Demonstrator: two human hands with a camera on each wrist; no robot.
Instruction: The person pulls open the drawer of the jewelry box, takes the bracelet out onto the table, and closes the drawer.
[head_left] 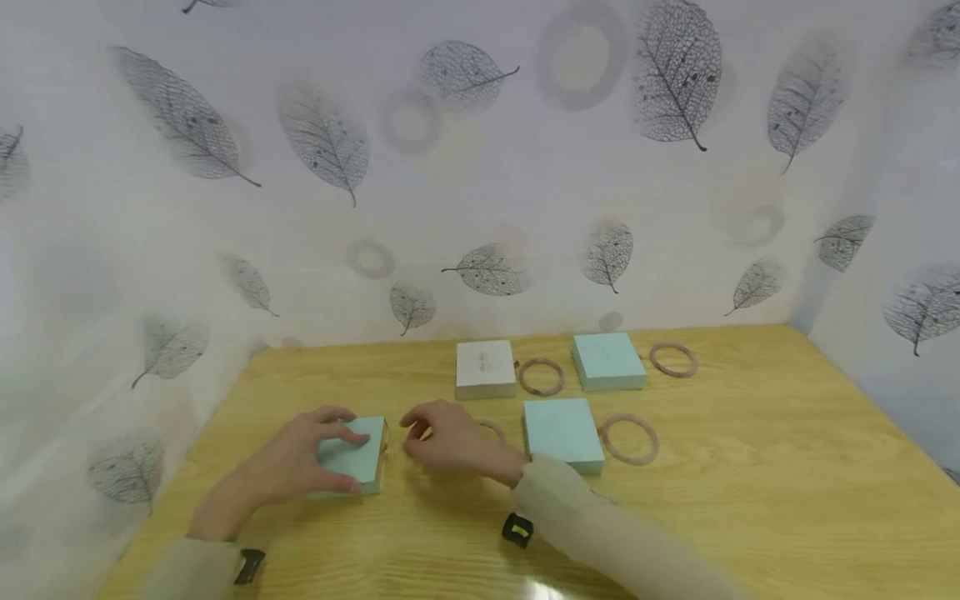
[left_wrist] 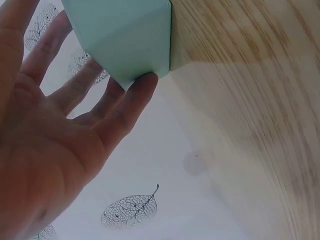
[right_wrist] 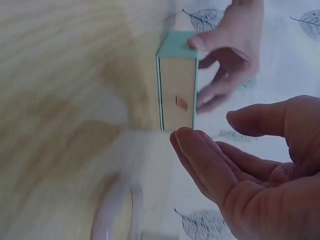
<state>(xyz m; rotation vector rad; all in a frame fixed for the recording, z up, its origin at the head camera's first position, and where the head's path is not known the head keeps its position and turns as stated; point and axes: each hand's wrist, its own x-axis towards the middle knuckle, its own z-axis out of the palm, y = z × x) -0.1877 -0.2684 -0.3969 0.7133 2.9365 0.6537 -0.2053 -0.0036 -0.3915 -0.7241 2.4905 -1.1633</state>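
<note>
My left hand point(head_left: 288, 467) grips a mint-green box point(head_left: 352, 457) at the left of the table. Its fingertips press the box's edge in the left wrist view. One side of this box point(right_wrist: 176, 80) faces my right hand in the right wrist view, a pale drawer front with a small brown pull tab. Just right of the box is my right hand point(head_left: 453, 442), fingers loosely bent and thumb apart from them, holding nothing. Partly hidden behind that hand lies a pinkish bangle point(head_left: 492, 425).
A white box point(head_left: 486, 367) stands at the back beside a bangle point(head_left: 522, 377). Farther right are another mint box point(head_left: 609, 360) and bangle point(head_left: 675, 375). Nearer, a third mint box point(head_left: 558, 429) has a bangle point(head_left: 633, 462) beside it. Leaf-print curtain point(head_left: 487, 192) surrounds the wooden table point(head_left: 787, 500).
</note>
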